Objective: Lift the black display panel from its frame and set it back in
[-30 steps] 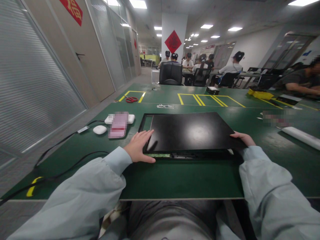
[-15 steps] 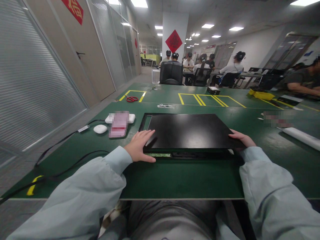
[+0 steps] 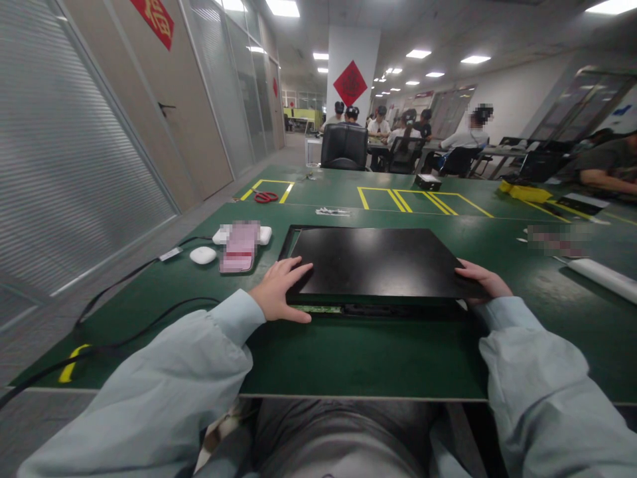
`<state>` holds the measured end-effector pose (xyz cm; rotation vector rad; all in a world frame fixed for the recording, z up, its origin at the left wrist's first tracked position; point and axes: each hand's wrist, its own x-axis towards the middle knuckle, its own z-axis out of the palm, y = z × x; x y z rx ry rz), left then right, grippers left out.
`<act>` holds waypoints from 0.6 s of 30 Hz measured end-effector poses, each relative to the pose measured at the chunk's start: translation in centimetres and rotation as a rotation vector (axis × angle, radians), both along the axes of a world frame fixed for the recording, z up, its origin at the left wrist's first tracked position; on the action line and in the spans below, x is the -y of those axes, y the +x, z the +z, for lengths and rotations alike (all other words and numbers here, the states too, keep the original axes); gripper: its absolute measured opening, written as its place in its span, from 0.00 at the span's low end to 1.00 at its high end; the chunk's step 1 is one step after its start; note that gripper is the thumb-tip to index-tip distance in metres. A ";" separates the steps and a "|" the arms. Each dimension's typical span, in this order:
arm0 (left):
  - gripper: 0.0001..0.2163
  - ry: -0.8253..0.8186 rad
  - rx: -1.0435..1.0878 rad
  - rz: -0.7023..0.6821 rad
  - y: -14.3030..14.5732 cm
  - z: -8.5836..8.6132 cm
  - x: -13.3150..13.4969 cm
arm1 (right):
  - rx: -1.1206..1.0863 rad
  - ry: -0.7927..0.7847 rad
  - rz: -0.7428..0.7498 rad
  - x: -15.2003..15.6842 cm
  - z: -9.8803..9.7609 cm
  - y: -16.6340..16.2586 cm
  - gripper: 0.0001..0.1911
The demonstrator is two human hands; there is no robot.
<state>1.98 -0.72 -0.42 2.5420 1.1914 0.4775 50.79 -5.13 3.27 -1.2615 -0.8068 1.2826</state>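
In the head view a flat black panel (image 3: 378, 262) rests tilted slightly off a black frame (image 3: 289, 240), leaving gaps along its left and near sides. A strip of green circuit board (image 3: 321, 309) shows in the gap at the near side. My left hand (image 3: 281, 289) is at the panel's left near corner, fingers spread and their tips at its edge. At the right edge, my right hand (image 3: 485, 282) grips the panel; one digit lies on top and the other fingers are partly hidden beneath.
On the green table (image 3: 368, 362), a pink phone (image 3: 239, 247) lies on a white object, near a white rounded item (image 3: 202, 255) and black cables. Red scissors (image 3: 265, 197) lie farther back. A white bar (image 3: 604, 277) is at right. Several people sit beyond.
The whole view has shifted slightly to the right. Both hands stay at the panel's left and right sides, with hardly any visible movement of the panel.
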 end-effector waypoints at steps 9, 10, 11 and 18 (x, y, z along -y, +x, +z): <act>0.50 0.021 -0.007 -0.004 0.2 -0.1 -0.1 | 0.024 0.026 0.002 0.0 -0.3 -0.5 0.22; 0.48 0.024 -0.003 0.003 0.2 -0.2 -0.2 | 0.023 0.034 0.004 0.0 -0.3 -0.5 0.23; 0.46 0.027 -0.001 0.014 0.3 -0.3 -0.3 | 0.020 0.037 0.002 0.0 -0.3 -0.5 0.24; 0.34 0.054 0.000 0.020 0.4 -0.8 -1.0 | 0.011 -0.007 -0.007 -0.1 -0.6 -0.3 0.24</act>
